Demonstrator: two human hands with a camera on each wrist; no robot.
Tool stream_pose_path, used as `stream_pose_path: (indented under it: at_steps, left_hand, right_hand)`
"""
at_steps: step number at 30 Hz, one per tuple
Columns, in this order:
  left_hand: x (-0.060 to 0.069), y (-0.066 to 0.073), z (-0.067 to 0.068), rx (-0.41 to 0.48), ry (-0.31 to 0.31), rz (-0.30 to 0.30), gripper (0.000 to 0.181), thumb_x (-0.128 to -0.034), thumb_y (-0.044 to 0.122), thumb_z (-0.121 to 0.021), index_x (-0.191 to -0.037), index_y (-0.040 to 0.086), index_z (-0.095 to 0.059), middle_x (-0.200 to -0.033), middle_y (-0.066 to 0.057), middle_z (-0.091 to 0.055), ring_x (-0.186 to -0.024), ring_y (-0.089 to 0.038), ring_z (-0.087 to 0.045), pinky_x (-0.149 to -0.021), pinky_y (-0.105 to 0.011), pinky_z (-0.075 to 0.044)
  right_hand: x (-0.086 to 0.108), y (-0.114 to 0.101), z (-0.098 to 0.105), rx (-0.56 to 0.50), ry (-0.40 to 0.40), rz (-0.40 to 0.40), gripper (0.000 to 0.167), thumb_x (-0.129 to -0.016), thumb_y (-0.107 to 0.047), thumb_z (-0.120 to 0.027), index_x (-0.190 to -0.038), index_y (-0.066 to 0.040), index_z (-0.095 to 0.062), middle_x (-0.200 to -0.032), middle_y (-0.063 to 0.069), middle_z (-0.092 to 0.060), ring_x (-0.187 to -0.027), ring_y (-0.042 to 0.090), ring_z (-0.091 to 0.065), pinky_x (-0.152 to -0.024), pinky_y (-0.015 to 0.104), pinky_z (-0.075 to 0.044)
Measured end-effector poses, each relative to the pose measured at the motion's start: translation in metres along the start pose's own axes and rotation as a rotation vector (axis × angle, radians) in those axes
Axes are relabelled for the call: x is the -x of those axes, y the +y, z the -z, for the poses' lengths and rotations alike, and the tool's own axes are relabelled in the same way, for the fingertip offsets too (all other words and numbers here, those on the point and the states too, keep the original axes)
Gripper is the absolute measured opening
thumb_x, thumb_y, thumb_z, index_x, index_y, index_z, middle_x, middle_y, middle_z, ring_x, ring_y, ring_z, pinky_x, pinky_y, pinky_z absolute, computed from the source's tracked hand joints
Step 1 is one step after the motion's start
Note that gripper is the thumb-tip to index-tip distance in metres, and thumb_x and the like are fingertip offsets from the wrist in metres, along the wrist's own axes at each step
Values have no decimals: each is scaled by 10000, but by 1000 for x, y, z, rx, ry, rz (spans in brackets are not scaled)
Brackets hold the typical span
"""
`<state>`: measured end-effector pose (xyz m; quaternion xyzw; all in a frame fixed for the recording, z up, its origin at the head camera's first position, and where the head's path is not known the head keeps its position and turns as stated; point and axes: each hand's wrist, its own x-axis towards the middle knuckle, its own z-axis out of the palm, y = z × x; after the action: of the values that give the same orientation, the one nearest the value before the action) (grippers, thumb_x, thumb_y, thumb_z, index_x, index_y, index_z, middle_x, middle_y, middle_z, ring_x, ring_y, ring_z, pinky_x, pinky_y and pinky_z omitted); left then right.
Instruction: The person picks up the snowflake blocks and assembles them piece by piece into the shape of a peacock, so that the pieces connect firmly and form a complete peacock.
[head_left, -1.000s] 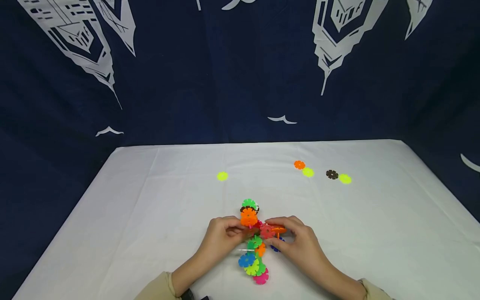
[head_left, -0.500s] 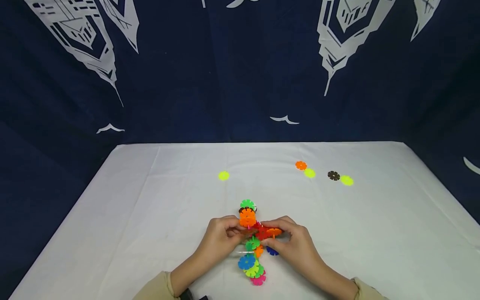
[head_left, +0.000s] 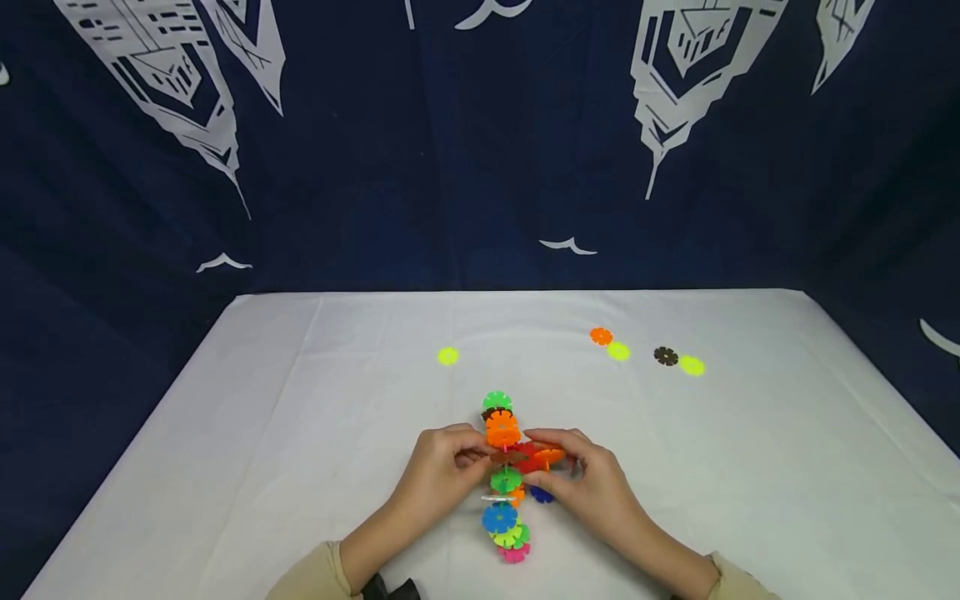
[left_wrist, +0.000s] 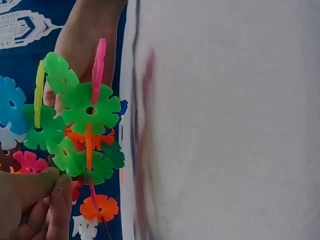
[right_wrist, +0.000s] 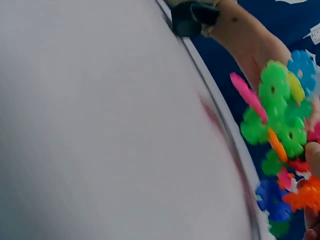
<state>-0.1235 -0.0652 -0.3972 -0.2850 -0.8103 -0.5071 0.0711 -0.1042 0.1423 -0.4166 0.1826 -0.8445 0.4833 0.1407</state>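
Between the two hands, a many-coloured cluster of interlocked plastic snowflake discs [head_left: 499,518] is held over the table. My left hand [head_left: 438,467] pinches its middle from the left, at a brown disc [head_left: 510,457]. From the right, my right hand [head_left: 596,471] grips the red discs [head_left: 527,457] with thumb and fingers, beside an orange disc [head_left: 551,456]. Green discs [left_wrist: 91,107] and a pink one [left_wrist: 99,70] stand at angles in the left wrist view. A dark blue disc [right_wrist: 274,200] hangs low in the right wrist view. Fingers partly hide the joints.
Loose discs lie farther back on the white table [head_left: 337,400]: a yellow one [head_left: 447,357], an orange [head_left: 601,336] beside a yellow [head_left: 618,351], and a brown [head_left: 665,356] beside a yellow [head_left: 692,365]. A dark patterned curtain [head_left: 450,167] hangs behind.
My right hand has shifted slightly left, and the red discs now sit closer to the cluster's middle. The cluster has turned a little and stands straighter. The loose discs stay put.
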Motion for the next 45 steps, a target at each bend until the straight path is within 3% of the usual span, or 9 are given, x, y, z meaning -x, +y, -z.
stream_pose_path:
  at_steps: [5, 15, 19, 22, 27, 33, 39, 42, 45]
  left_hand:
    - [-2, 2, 0, 14, -9, 4, 87, -763, -95, -707, -766, -8, -705, -753, -48, -657, -631, -73, -585, -568, -189, -525]
    - [-4, 0, -4, 37, -19, -55, 177, -718, -180, -672, -727, -4, -679, -756, -43, -648, -611, -54, -549, -526, -186, -509]
    - [-7, -1, -4, 54, -48, -22, 127, -751, -126, -695, -745, 1, -690, -770, -47, -656, -625, -52, -563, -543, -196, -521]
    - [-12, 1, 0, 53, -51, 5, 64, -777, -51, -721, -777, 11, -707, -793, -42, -669, -645, -64, -580, -564, -211, -527]
    - [-27, 11, 11, -32, -53, 31, 68, -755, 11, -767, -791, 44, -721, -722, 42, -648, -589, -61, -548, -527, -218, -507]
    - [-37, 12, 12, -78, -117, 50, 85, -738, 20, -782, -768, 74, -723, -663, 92, -615, -528, -42, -494, -472, -205, -464]
    - [-50, 20, 9, -166, -219, -64, 74, -751, 22, -771, -785, 76, -734, -707, 79, -639, -573, -22, -498, -508, -178, -463]
    - [-58, 28, 8, -257, -258, -103, 66, -755, 35, -772, -776, 89, -740, -712, 77, -643, -602, -25, -515, -531, -159, -457]
    - [-65, 36, 8, -369, -299, -105, 62, -761, 57, -772, -752, 110, -740, -728, 77, -651, -635, -37, -535, -558, -155, -446]
  right_hand:
    - [-2, -1, 4, -48, -5, 45, 319, -670, -172, -829, -973, -140, -735, -879, -131, -657, -722, 121, -537, -574, 226, -457]
    - [2, 3, 3, -233, -10, 21, 309, -690, -61, -805, -987, -35, -727, -879, -32, -675, -787, 140, -606, -612, 212, -514]
    - [0, 6, 3, -272, -21, 13, 303, -702, -41, -795, -996, -21, -722, -889, -11, -675, -822, 152, -614, -663, 223, -530]
    - [-3, 7, 2, -289, -37, 1, 302, -732, -45, -777, -1025, -17, -711, -903, 9, -676, -737, 145, -585, -594, 215, -517]
    - [-11, 3, 4, -233, -67, -49, 290, -758, 9, -753, -1041, -10, -691, -868, 21, -669, -604, 130, -485, -481, 207, -434]
    - [-14, 4, 9, -273, -157, -123, 267, -759, 86, -699, -1021, 65, -656, -922, 100, -661, -711, 145, -578, -643, 230, -534]
    - [-8, 10, 9, -135, -95, -87, 262, -669, 109, -756, -900, 17, -673, -818, 11, -578, -659, 139, -474, -553, 214, -449]
    - [-9, 13, 8, -121, -79, -67, 259, -706, 47, -775, -944, 17, -679, -879, 17, -615, -716, 139, -532, -619, 227, -491]
    - [-11, 17, 9, -97, -71, -63, 260, -739, -20, -777, -983, 3, -686, -914, 18, -642, -768, 142, -548, -682, 247, -506]
